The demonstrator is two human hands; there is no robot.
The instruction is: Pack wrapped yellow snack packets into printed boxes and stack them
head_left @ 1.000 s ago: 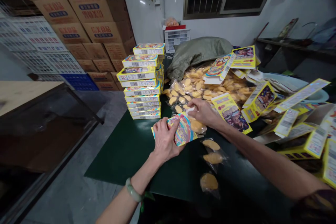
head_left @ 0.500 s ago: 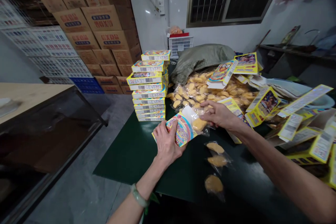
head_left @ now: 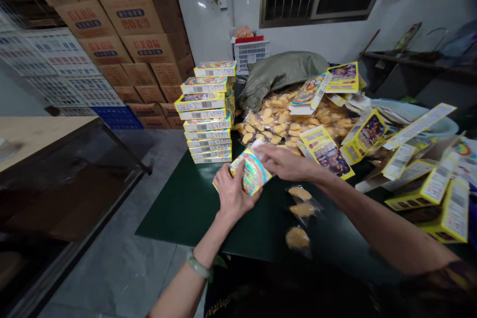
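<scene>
My left hand (head_left: 231, 190) grips a small yellow and blue printed carton (head_left: 254, 173) from the left, thumb across its face. The carton is tilted over the green tabletop (head_left: 179, 213). At its upper right end, beside a white flap, the fingers of my right hand (head_left: 283, 161) are closed; what they hold is hidden. Below my right forearm lie three oval biscuits in clear wrappers (head_left: 297, 237). Behind my hands spreads a heap of wrapped biscuits (head_left: 272, 119). To the left rises a stack of filled-looking cartons (head_left: 207, 135).
A grey-green sack (head_left: 290, 69) lies behind the heap. Unfolded and open cartons (head_left: 425, 186) crowd the right side, near a pale blue basin (head_left: 443, 124). Brown shipping boxes (head_left: 130, 15) are piled at the left, beyond a wooden table (head_left: 40, 134).
My right hand has moved left to the carton's open end. The wrapped biscuit it held there no longer shows. The whole view has shifted slightly.
</scene>
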